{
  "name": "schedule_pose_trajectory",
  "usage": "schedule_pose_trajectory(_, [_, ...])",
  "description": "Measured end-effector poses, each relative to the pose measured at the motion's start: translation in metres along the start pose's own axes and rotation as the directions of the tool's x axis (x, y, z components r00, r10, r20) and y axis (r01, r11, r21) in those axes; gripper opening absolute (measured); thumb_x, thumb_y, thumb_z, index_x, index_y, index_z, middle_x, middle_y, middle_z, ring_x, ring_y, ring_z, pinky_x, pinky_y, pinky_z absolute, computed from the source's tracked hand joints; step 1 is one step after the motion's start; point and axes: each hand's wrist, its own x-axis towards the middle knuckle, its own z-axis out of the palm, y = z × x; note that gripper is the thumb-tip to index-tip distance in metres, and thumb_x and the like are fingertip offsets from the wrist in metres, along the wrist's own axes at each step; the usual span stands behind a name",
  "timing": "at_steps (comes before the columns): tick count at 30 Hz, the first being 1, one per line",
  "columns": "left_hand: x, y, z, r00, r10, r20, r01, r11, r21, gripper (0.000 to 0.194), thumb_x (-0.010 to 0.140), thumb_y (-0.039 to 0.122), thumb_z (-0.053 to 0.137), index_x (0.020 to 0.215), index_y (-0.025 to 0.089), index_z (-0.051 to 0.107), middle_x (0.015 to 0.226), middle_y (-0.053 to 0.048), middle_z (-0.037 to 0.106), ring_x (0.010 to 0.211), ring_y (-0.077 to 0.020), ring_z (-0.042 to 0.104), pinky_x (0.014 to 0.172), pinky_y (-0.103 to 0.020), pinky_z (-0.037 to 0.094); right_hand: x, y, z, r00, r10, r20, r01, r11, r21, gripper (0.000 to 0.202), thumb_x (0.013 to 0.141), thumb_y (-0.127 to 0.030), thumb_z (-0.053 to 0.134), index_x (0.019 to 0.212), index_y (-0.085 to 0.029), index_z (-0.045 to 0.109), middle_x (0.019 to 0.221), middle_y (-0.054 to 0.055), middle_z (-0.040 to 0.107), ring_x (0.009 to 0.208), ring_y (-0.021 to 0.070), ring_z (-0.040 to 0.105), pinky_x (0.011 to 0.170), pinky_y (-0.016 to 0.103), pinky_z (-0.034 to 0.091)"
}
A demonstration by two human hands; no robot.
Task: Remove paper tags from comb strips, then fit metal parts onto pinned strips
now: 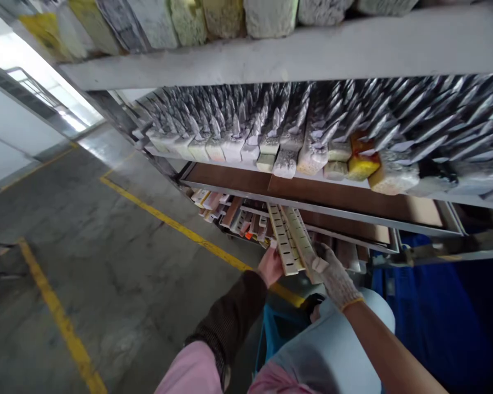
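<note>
Holding the slotted strips (pixel 282 241), long and cream-coloured with dark slots along them, at their near ends, in front of the lower part of a metal rack (pixel 271 59). Gripping the right-hand strip with the gloved right hand (pixel 332 276), its fingers curling around the edge and the thumb lying over the top face. Touching the left-hand strip's outer edge near its end with the bare left hand (pixel 271 266), below a dark brown cuff (pixel 246 295) — whether its fingers are pinching or only supporting, cannot tell, as the undersides are hidden. Slanting the strips down towards the body, side by side, with their far ends reaching under the rim of a brown-lined tray (pixel 332 197).

Working just beside a low row of pale and brown pieces (pixel 230 210), with a small orange piece (pixel 248 235) among them, to the left of the strips. Facing, above the tray, a shelf of pale blocks (pixel 232 149) bearing rows of silvery, pointed pieces (pixel 242 112), and higher still, another row of blocks (pixel 271 16). Leaning over a pale trouser leg (pixel 332 345) and a light-blue plastic object (pixel 273 328) — with yellow lines (pixel 168 219) crossing the grey floor (pixel 127 284) on the left and dark-blue material (pixel 435 306) hanging or standing on the right.
</note>
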Motion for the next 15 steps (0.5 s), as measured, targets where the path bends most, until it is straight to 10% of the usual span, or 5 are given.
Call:
schedule_pose_trajectory(8, [0.007,-0.007,0.030,0.998,0.054,-0.031,-0.058,0.989,-0.137,0.050,0.071,0.031,0.087,0.116,0.020,0.066,0.101,-0.009,0.078,0.096,-0.0295,0.075,0.093,-0.047,0.060,-0.032,-0.006,-0.011,0.992,-0.126,-0.006,0.101,0.825,-0.556,0.051,0.074,-0.035,0.072,0.122,-0.021,0.063,0.113,0.012,0.069,0.099,0.0287,0.067,0.090,0.044,0.056])
schedule_pose_trajectory(15, [0.001,-0.011,0.022,0.997,-0.061,0.037,0.069,0.967,-0.245,0.029,0.085,0.036,0.074,0.104,0.015,0.069,0.099,-0.012,0.077,0.101,-0.0299,0.073,0.099,-0.048,0.057,-0.107,0.018,-0.046,0.928,-0.359,0.097,0.214,0.303,-0.929,0.050,0.096,-0.024,0.045,0.145,-0.024,0.053,0.146,0.017,0.055,0.126,0.0338,0.062,0.089,0.045,0.059])
